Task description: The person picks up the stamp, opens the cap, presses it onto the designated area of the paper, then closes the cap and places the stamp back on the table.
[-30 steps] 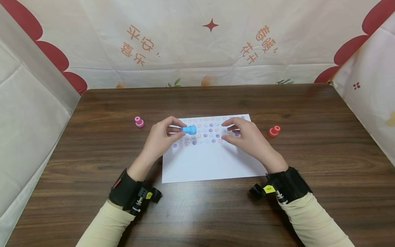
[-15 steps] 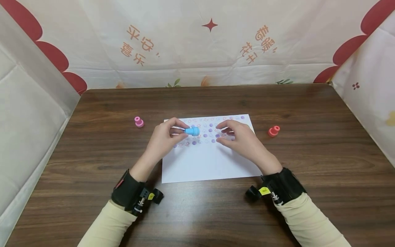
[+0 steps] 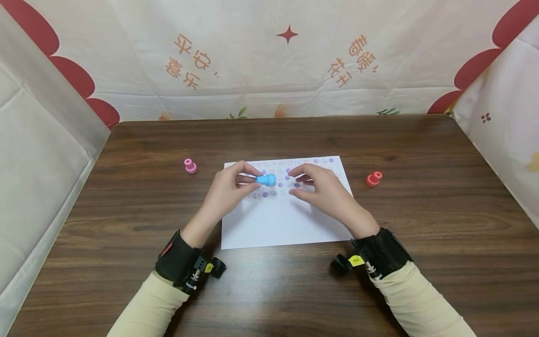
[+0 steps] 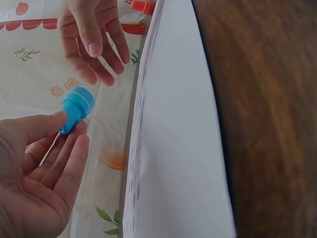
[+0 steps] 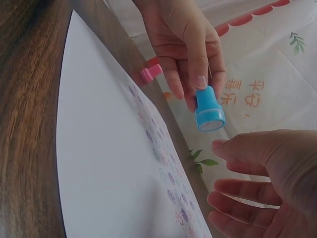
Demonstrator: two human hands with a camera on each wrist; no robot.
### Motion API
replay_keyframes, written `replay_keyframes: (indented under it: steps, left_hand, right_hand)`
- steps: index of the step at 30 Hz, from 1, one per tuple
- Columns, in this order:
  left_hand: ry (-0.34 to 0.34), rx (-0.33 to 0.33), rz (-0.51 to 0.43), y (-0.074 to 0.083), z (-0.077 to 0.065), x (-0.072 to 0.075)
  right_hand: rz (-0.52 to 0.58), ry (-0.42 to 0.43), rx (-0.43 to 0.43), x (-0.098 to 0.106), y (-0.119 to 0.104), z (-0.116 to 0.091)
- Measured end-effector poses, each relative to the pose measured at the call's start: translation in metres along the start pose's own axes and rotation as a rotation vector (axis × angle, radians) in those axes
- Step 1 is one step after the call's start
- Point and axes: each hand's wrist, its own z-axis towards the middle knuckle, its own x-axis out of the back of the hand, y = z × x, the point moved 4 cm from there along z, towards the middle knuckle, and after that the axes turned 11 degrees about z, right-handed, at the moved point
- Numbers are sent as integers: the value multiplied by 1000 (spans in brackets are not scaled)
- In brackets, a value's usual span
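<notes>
Between thumb and fingertips, my left hand [image 3: 225, 189] pinches the narrow end of a blue stamp [image 3: 266, 180], lying sideways above the printed part of a white sheet of paper [image 3: 282, 224]. The stamp's wide end points toward my right hand [image 3: 322, 194], whose thumb and fingers are parted around nothing, a short gap away. In the left wrist view the blue stamp [image 4: 77, 106] shows a pale line round its wide end. From the right wrist, the flat end of the stamp [image 5: 210, 116] faces the right fingertips.
A pink stamp [image 3: 190, 165] stands on the brown wooden table [image 3: 126, 210] to the left of the paper, and a red stamp [image 3: 374, 179] to its right. Rows of small purple, red and blue prints cover the paper's far half. A patterned cloth [image 3: 252, 61] hangs behind the table.
My left hand has carried the blue stamp a little to the right, while my right hand has moved left. The gap between them has narrowed.
</notes>
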Motion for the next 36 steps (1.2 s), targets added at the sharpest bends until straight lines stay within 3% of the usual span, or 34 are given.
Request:
replay_keyframes:
  steps: [17,36]
  left_hand:
    - [-27,-33,-53,5,1,-7]
    - [-47,-63,-91,10,2,-16]
  right_hand:
    - [18,-14,24,-7,-5,3]
    - [131,-10,52,-12,-12,4]
